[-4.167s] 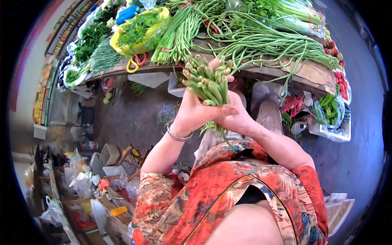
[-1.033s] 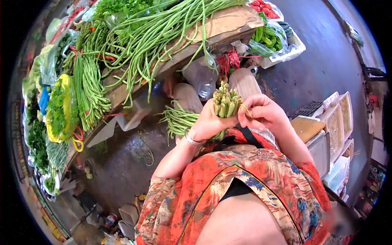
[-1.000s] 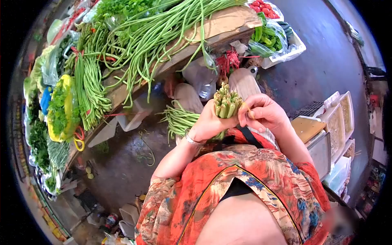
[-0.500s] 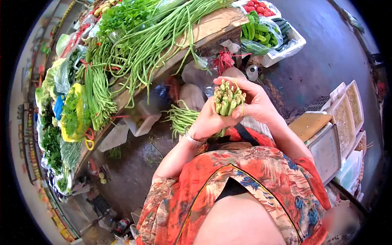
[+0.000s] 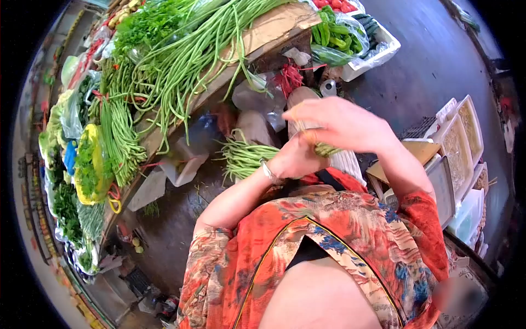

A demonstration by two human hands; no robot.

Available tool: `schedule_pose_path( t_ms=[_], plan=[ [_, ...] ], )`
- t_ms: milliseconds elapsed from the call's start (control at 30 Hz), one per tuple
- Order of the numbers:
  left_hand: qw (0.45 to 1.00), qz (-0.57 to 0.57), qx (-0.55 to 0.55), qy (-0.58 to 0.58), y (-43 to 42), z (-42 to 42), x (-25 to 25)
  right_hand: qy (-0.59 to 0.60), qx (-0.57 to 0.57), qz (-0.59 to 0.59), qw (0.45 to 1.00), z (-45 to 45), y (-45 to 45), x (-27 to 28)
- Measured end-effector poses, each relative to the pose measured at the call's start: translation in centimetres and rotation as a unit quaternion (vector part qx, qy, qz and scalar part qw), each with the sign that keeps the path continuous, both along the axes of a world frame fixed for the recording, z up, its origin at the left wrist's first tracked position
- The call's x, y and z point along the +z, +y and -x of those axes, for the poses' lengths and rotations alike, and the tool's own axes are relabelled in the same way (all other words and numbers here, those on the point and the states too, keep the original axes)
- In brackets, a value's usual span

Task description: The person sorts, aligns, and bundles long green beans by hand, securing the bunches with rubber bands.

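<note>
My left hand [image 5: 300,156] is wrapped round a bunch of green beans [image 5: 249,158], whose thin tails stick out to the left of my wrist. A bit of the bunch's other end shows under my right hand, which covers most of it. My right hand [image 5: 339,122] is just above and beyond my left, back upward, with curled fingers pointing left. Its fingers are partly blurred, and a thin strand seems to run near them. What they grip is hidden.
A wooden stall table [image 5: 274,35] at upper left carries loose long beans [image 5: 192,66], tied bunches and leafy greens. A white foam box [image 5: 378,63] with green peppers [image 5: 337,35] stands beyond it. Trays of dry goods [image 5: 455,142] stand at right. Plastic bags hang under the table.
My right hand has swung up and over the bunch, turning its back upward and hiding the cut ends. My left hand keeps its grip, and the bunch has tilted. The view has shifted slightly.
</note>
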State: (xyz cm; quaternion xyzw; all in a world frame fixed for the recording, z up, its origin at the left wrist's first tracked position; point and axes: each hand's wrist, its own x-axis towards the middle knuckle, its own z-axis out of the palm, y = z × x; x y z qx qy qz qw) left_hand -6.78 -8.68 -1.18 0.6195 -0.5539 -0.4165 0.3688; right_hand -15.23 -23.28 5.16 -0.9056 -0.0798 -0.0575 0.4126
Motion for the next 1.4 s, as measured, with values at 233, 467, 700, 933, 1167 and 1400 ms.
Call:
schedule_pose_path(
  t_ms=[233, 467, 700, 933, 1167, 1400],
  plan=[
    [0.999, -0.011, 0.031, -0.011, 1.2, 0.1, 2.8, 0.317, -0.008, -0.182, 0.931, -0.9, -3.8, -5.3],
    [0.949, -0.021, 0.229, 0.218, 1.8, -2.8, 3.5, 0.34, -0.116, -0.219, 0.907, 2.7, -3.8, -4.0],
    [0.913, -0.041, 0.303, 0.268, 0.5, -4.1, 1.7, 0.386, -0.036, -0.288, 0.876, 5.3, -4.3, -0.9],
    [0.925, -0.062, 0.226, 0.298, -1.2, -3.6, -2.2, 0.058, 0.21, -0.289, 0.932, 1.3, 1.7, 1.5],
    [0.866, -0.089, 0.371, 0.324, 0.3, -2.7, -4.8, -0.267, -0.014, -0.025, 0.963, -2.4, 6.3, -2.2],
    [0.874, -0.047, 0.339, 0.344, -0.7, -3.9, -2.3, -0.168, -0.316, -0.38, 0.853, -0.6, 6.3, -7.1]
  ],
)
